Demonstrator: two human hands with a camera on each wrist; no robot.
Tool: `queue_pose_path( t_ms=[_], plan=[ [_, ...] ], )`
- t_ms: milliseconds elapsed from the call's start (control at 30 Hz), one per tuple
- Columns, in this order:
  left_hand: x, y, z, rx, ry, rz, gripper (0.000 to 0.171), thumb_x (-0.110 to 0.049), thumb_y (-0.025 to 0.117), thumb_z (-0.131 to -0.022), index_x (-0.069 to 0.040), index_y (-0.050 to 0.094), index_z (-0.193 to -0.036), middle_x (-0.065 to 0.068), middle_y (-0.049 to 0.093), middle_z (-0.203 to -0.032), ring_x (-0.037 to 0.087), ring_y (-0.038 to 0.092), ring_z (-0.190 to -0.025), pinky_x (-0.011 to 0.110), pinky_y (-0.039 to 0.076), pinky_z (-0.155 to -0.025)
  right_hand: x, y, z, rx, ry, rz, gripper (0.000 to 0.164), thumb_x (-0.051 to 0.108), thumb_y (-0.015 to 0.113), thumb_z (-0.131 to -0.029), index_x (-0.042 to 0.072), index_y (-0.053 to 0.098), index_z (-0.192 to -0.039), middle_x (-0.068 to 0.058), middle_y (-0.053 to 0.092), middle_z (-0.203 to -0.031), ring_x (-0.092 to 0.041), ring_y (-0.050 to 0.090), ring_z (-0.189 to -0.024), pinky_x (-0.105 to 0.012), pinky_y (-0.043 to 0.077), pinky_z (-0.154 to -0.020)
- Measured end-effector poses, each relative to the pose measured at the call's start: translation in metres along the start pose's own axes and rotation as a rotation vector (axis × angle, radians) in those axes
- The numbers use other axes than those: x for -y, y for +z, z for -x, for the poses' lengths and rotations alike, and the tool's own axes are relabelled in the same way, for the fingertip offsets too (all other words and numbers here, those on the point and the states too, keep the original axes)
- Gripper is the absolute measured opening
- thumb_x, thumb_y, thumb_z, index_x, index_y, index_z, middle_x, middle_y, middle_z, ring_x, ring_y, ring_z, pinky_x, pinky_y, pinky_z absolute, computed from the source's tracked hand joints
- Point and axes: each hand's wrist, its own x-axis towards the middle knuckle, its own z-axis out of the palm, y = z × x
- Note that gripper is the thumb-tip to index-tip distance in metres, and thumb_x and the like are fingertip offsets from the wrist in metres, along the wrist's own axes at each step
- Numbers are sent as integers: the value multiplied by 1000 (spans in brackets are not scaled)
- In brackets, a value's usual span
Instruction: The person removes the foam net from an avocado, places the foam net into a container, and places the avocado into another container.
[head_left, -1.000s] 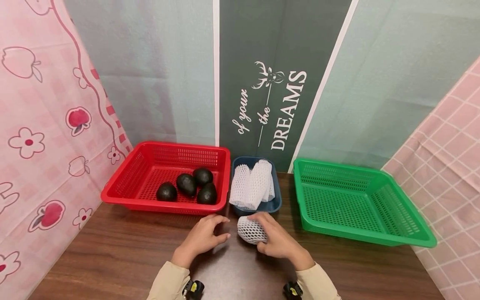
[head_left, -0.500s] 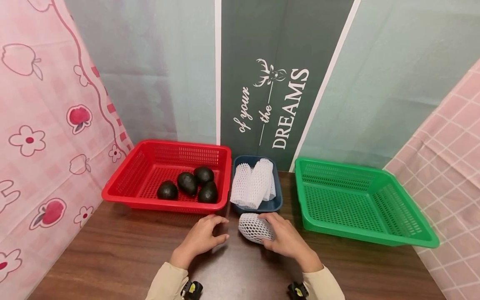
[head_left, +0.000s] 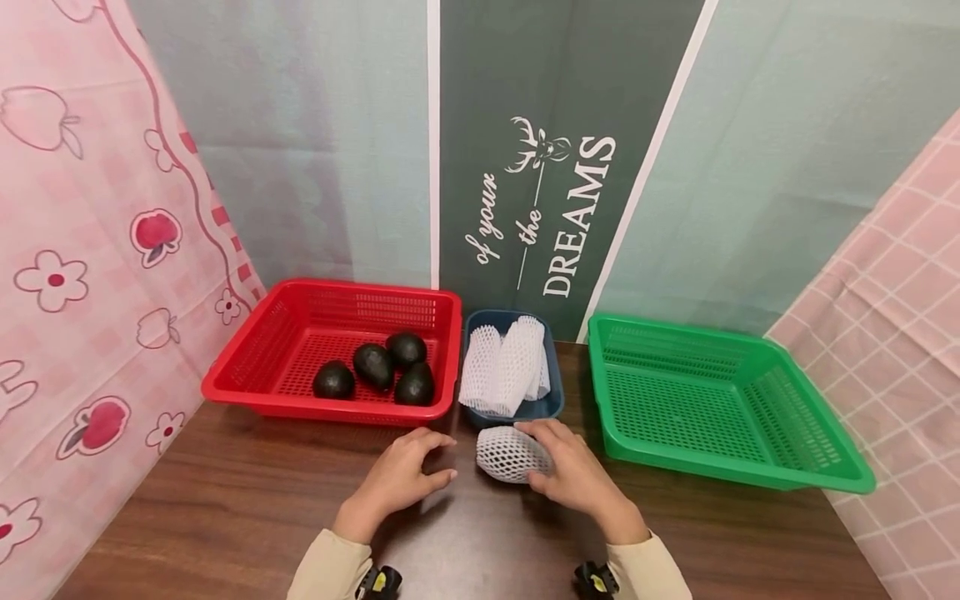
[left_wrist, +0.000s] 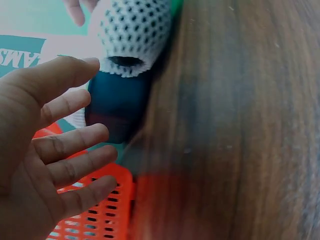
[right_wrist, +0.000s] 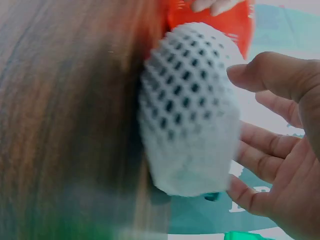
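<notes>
An avocado in a white foam net (head_left: 510, 455) lies on the brown table in front of the person. My right hand (head_left: 573, 467) reaches over its right end, thumb on the near side and fingers beyond it. In the right wrist view, those fingers are loosely spread, with the fingertips (right_wrist: 237, 75) right at the edge of the net. My left hand (head_left: 401, 468) is apart from the avocado on its left, relaxed and holding nothing. Seen from the left wrist, the open end of the net (left_wrist: 132, 37) shows a dark gap inside.
A red basket (head_left: 322, 407) with several bare avocados (head_left: 372, 367) stands at the back left. Several white foam nets (head_left: 513, 367) lie in a small blue tray (head_left: 557, 392) behind the wrapped avocado. At the right stands a green basket (head_left: 738, 471). Printed cloths hang behind and at both sides.
My right hand has moved a little to the right, so more of the netted avocado's right end shows. The left hand has hardly moved.
</notes>
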Motion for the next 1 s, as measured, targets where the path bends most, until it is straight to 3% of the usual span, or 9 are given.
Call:
queue_pose_path(
  t_ms=[300,533,700,1000],
  plan=[
    [-3,-10,6,-14,-33,-8,35,-22,77,-74,-9,66,-105,4,62,-99,17,58,-92,39,47,-80,1,-5,4,33,54,-31,55,10,79,-69,11,58,-120,-2,56,-110,-22,53,-101,-43,41,-76],
    [-3,5,-3,-13,-11,79,32,-17,74,-77,-6,65,-107,5,62,-100,22,59,-93,37,46,-81,1,-3,13,5,132,19,57,14,80,-68,8,58,-121,-6,57,-111,-25,54,-103,-46,42,-75],
    [-2,14,-7,-11,-2,100,29,-6,71,-76,-6,66,-105,4,63,-100,21,60,-93,36,47,-82,-5,0,17,-2,131,-18,58,13,80,-68,5,57,-121,-8,58,-109,-23,54,-102,-45,45,-80],
    [-1,21,-19,44,-2,112,29,2,69,-76,-1,64,-105,10,64,-101,24,59,-95,38,45,-83,-13,1,15,86,191,-51,66,16,81,-67,0,53,-124,-10,57,-108,-22,54,-96,-42,44,-81]
  ],
)
